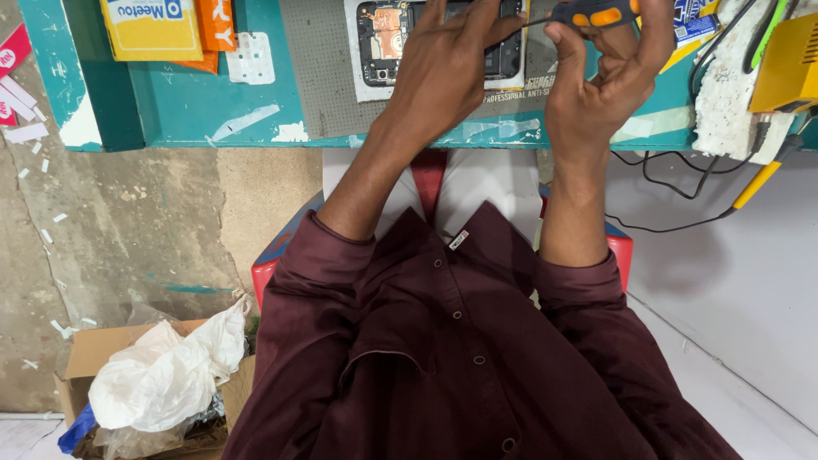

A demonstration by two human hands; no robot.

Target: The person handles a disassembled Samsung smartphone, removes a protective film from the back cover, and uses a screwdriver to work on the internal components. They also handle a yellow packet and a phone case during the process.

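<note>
Hands work at the top of the view over an opened smartphone point(388, 38), its back cover off and circuit board exposed, lying on a grey perforated mat point(319, 77) on the teal workbench point(187, 102). The left hand point(443, 64) rests spread on the phone, fingers pressing it flat, gripping nothing. The right hand point(601, 77) is clenched around a black-and-orange screwdriver point(592, 14), whose thin shaft points left toward the phone's upper edge. A yellow box point(152, 27) lies at the bench's left end. Below on the floor, a cardboard box point(98, 349) holds a crumpled white plastic bag point(166, 375).
</note>
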